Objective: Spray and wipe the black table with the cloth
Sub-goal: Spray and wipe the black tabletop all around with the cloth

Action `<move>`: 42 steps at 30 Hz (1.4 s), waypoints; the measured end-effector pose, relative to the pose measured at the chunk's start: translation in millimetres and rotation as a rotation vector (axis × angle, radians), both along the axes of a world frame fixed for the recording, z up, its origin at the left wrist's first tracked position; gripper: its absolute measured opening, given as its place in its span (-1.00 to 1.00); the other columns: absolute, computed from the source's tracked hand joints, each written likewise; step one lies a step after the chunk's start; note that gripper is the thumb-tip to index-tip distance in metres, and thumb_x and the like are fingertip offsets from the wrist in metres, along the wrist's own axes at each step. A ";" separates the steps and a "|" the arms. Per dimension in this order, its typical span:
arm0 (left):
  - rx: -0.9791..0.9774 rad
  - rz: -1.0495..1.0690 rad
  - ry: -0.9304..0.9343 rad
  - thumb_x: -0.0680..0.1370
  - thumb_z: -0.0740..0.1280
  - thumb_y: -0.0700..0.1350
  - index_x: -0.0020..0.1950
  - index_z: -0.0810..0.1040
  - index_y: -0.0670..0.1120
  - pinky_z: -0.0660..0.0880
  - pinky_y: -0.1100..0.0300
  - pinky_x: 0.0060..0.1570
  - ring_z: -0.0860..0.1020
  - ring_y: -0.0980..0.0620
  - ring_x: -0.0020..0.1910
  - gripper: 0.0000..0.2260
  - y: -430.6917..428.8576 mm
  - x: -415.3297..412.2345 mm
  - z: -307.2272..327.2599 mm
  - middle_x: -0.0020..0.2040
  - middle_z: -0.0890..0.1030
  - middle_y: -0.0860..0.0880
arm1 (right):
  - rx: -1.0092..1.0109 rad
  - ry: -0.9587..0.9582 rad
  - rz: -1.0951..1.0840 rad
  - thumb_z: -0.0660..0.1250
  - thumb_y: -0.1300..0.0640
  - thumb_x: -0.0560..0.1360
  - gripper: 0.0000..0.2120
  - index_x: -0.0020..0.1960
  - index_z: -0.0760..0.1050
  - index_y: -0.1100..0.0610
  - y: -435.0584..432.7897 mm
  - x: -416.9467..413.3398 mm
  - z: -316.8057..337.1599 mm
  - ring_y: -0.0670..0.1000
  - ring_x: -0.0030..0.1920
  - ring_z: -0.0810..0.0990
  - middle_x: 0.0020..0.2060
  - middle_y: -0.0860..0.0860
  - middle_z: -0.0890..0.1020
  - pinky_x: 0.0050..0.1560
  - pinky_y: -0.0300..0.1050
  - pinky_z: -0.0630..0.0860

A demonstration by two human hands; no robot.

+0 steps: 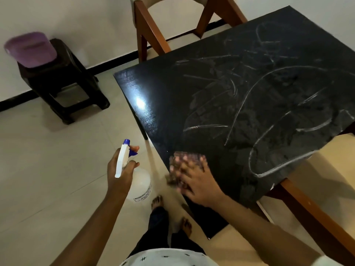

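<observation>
The black table (240, 89) fills the right half of the head view, its top streaked with pale wet smears and curved wipe lines. My right hand (197, 181) presses flat on a patterned brown cloth (184, 162) at the table's near corner; the cloth looks blurred. My left hand (120, 171) holds a clear spray bottle (142, 185) with a white and blue trigger head, off the table's left side above the floor, the nozzle pointing up and away.
A wooden chair (153, 25) stands at the table's far side. A second wooden chair with a cream seat (317, 198) is tucked at the right. A dark stool (63, 77) carrying a purple tub (30, 49) stands by the wall at left. My bare feet (159, 202) are on the tiled floor.
</observation>
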State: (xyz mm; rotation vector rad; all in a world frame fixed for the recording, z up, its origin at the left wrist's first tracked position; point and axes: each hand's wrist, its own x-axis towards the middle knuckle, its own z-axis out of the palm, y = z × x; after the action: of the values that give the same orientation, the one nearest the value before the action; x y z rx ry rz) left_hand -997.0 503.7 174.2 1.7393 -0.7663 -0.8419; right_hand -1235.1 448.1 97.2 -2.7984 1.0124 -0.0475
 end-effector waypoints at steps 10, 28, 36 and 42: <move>0.024 -0.026 -0.001 0.38 0.24 -0.18 0.10 0.53 0.17 0.55 -0.18 0.14 0.59 0.10 0.11 -0.64 -23.4 27.2 -1.5 -0.02 0.65 0.19 | 0.061 0.000 -0.420 -0.01 -0.27 0.54 -0.44 0.51 0.15 -0.15 -123.5 70.8 9.0 0.04 0.53 0.05 0.53 -0.07 0.14 0.40 0.42 -0.07; 0.009 -0.029 0.033 0.38 0.20 -0.25 0.16 0.53 -0.15 0.62 -0.03 0.02 0.59 0.03 0.14 -0.64 -44.0 53.5 -11.0 0.02 0.65 0.09 | 0.046 -0.034 -0.272 -0.01 -0.24 0.51 -0.43 0.46 0.27 -0.09 -89.4 120.4 9.6 0.08 0.49 0.17 0.49 0.00 0.27 0.37 0.46 0.02; 0.059 -0.050 0.033 0.38 0.26 -0.16 0.11 0.56 0.04 0.51 -0.24 0.17 0.59 0.01 0.15 -0.68 -53.3 52.6 -10.9 0.03 0.66 0.10 | 0.003 0.018 0.122 0.05 -0.25 0.53 -0.45 0.49 0.21 -0.12 -72.2 40.4 3.0 0.01 0.50 0.14 0.50 -0.06 0.25 0.43 0.31 -0.02; 0.059 -0.060 0.040 0.36 0.27 -0.08 0.20 0.53 -0.09 0.51 -0.26 0.16 0.58 -0.05 0.15 -0.59 -59.8 47.2 -5.0 0.10 0.63 -0.06 | 0.070 0.064 -0.434 -0.06 -0.27 0.53 -0.40 0.53 0.09 -0.13 -150.5 62.7 11.5 0.01 0.53 0.05 0.54 -0.07 0.12 0.43 0.37 -0.09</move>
State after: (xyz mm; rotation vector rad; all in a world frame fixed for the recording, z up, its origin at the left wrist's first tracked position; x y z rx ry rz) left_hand -949.8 443.9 169.2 1.7535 -0.7773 -0.9449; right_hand -1172.4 297.5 108.7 -2.4802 1.5844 0.0250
